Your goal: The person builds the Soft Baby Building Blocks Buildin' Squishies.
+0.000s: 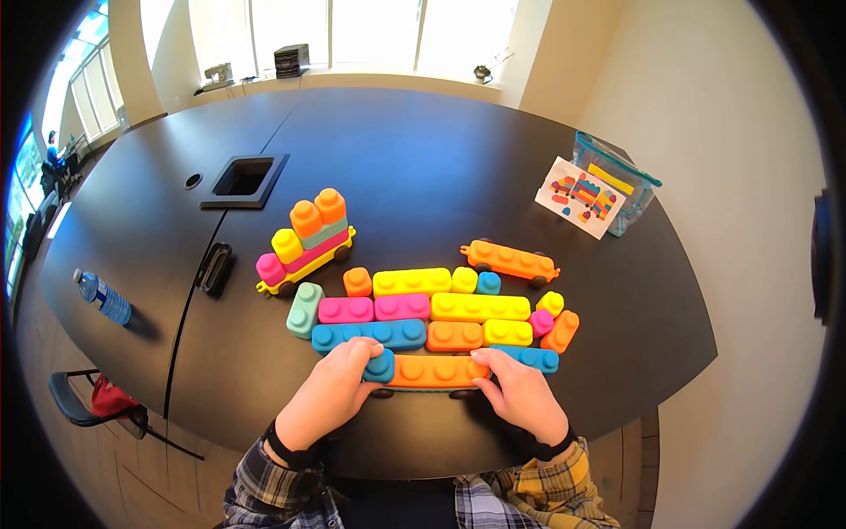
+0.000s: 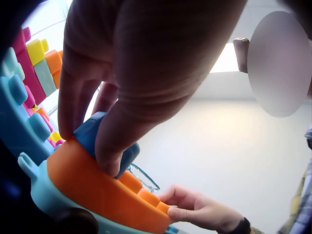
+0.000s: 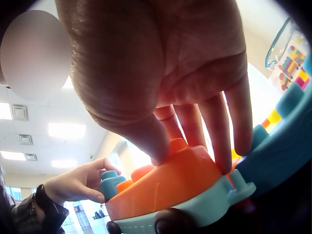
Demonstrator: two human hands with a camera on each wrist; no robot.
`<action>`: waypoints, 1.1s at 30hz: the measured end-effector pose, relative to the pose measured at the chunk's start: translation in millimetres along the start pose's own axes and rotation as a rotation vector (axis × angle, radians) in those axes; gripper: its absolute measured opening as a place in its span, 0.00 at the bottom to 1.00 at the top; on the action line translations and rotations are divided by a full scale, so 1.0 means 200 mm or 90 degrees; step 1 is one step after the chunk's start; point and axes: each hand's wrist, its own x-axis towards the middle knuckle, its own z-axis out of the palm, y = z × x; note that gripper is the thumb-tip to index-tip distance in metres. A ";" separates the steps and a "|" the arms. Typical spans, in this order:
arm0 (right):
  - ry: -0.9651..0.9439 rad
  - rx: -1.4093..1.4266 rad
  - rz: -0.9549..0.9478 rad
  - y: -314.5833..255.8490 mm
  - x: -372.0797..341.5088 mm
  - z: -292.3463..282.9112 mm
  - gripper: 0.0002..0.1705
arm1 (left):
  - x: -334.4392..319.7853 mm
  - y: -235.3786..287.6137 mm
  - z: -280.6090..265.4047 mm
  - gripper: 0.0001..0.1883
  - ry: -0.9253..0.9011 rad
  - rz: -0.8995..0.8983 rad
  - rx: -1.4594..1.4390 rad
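Blue block (image 1: 380, 367) sits pinched beneath left hand (image 1: 330, 389) (right hand (image 1: 527, 395) pinches orange block (image 1: 436, 372)).

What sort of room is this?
Probably a meeting room or shared office: a large dark table with a built-in recess, tall bright windows, and a chair beside the table.

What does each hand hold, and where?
The left hand pinches the small blue block by its sides; the right hand holds the long orange block at its right end.
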 end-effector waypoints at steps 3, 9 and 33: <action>-0.027 -0.029 -0.020 -0.01 0.02 -0.04 0.19 | 0.00 0.00 0.00 0.26 0.006 0.004 -0.005; -0.007 -0.137 -0.099 -0.02 0.36 -0.25 0.19 | -0.01 0.01 0.00 0.25 0.001 -0.018 -0.008; -0.012 0.007 -0.088 0.03 0.59 -0.32 0.16 | 0.00 0.06 -0.03 0.18 0.048 -0.005 0.008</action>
